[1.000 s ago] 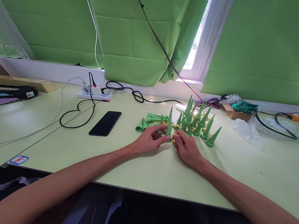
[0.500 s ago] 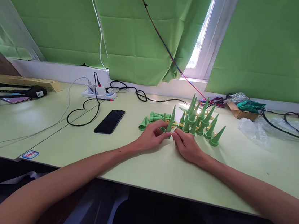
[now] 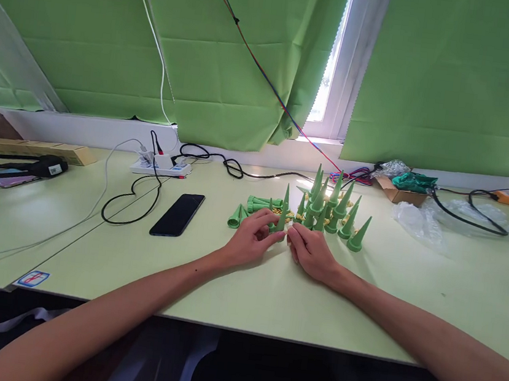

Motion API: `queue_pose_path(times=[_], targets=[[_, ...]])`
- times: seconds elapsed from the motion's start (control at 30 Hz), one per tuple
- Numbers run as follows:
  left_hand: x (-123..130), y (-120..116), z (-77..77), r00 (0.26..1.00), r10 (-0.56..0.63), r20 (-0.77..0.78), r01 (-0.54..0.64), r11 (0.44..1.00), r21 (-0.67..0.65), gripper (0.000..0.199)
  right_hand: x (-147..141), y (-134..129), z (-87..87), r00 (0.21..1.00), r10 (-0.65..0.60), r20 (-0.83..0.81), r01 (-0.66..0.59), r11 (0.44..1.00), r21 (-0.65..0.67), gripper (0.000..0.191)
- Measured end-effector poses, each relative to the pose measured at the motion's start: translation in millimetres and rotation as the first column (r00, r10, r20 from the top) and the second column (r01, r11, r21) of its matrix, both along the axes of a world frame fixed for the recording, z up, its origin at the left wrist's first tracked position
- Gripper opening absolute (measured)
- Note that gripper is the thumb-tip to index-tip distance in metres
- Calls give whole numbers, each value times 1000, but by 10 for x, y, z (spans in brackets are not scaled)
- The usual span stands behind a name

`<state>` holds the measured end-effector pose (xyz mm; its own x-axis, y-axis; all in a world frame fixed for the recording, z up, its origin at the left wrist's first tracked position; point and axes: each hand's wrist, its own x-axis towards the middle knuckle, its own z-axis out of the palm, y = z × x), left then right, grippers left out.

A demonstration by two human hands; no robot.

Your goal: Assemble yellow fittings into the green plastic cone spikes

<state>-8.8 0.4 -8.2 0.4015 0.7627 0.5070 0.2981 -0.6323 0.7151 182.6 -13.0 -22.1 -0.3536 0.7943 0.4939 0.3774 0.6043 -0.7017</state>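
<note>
My left hand (image 3: 252, 238) has its thumb and fingers closed round the base of an upright green plastic cone (image 3: 283, 211). Right beside it, my right hand (image 3: 314, 252) is closed, its fingertips pinched together close to that base; whatever they hold is hidden. Behind my right hand stand several green cones (image 3: 358, 235), points up on round collars. Further left, more green cones (image 3: 264, 203) lie on their sides, and one near my left hand shows its hollow end (image 3: 234, 220). Small yellowish pieces (image 3: 289, 214) are scattered among the cones.
A black phone (image 3: 177, 214) lies left of my hands on the pale table (image 3: 204, 295). Behind it sits a white power strip (image 3: 161, 165) with cables. At the back right are a small cardboard box (image 3: 400, 192) and clear plastic bags (image 3: 417, 221). Green blinds (image 3: 238, 58) hang behind.
The view has shifted slightly, so the table sits a little lower and further left. Both hands keep nearly the same places, with the left still on the cone.
</note>
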Motion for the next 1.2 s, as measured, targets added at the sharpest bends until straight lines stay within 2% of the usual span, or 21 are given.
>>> queue_pose_path(times=[0.13,0.23,0.37,0.53,0.63,0.87,1.1,1.2], targets=[[-4,-9,18,1000,-17,3,17,999,-29,28,29,27,-18,998,-56,23,54,996,64,38],[-12,-21,42,1000,24,12,-23,995,-94,30,51,33,-16,995,-92,49,86,990,109,36],[-16,-20,84,997,70,-18,-72,987,-146,53,62,24,-1,992,-114,59,104,983,149,35],[0,-9,125,997,-49,-64,19,914,-406,78,78,17,6,992,-104,69,90,980,178,32],[-1,-7,129,990,-121,-77,71,881,-468,84,88,15,-1,995,-80,58,68,980,185,26],[-28,5,118,985,-170,-39,128,858,-497,81,89,15,3,998,-37,44,29,986,166,21],[-29,10,163,979,-194,60,187,751,-633,70,117,21,-8,995,1,96,-15,989,145,25],[-39,26,149,973,-204,104,223,733,-642,65,123,16,-5,993,25,117,-42,988,146,24]])
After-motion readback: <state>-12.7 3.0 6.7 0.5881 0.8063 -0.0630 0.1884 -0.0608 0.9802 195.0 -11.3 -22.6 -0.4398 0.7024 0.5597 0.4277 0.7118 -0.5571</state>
